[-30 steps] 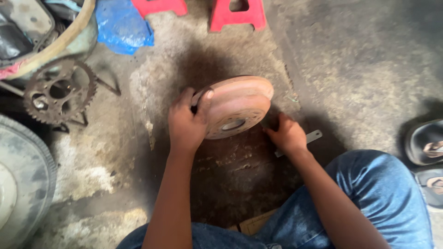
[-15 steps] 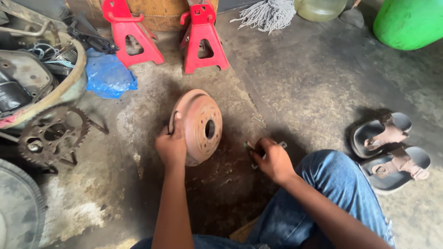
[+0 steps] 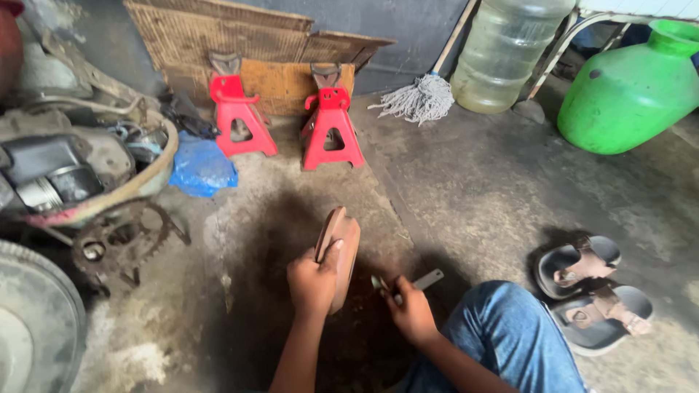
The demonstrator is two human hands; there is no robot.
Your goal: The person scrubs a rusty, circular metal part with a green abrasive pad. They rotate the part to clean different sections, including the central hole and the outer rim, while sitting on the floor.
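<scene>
A rusty round brake drum (image 3: 342, 244) stands on its edge on the dark, oily concrete floor, seen almost edge-on. My left hand (image 3: 313, 280) grips its near rim and holds it upright. Just right of the drum, my right hand (image 3: 409, 311) is closed around a small flat metal tool (image 3: 426, 279) whose grey end sticks out toward the right. My knee in blue jeans (image 3: 510, 335) is bent beside the right hand.
Two red jack stands (image 3: 237, 116) (image 3: 333, 129) stand ahead before cardboard. A blue plastic bag (image 3: 202, 167), a basin of engine parts (image 3: 80, 171), a toothed sprocket (image 3: 116, 244) and a wheel (image 3: 33, 320) lie left. Brown sandals (image 3: 586, 287), a green pot (image 3: 630, 91), a water jug (image 3: 510, 54) and a mop (image 3: 421, 98) are right.
The drum has been turned from lying tilted with its face up to standing on edge. The view has lifted, bringing the jack stands, jug and green pot into sight.
</scene>
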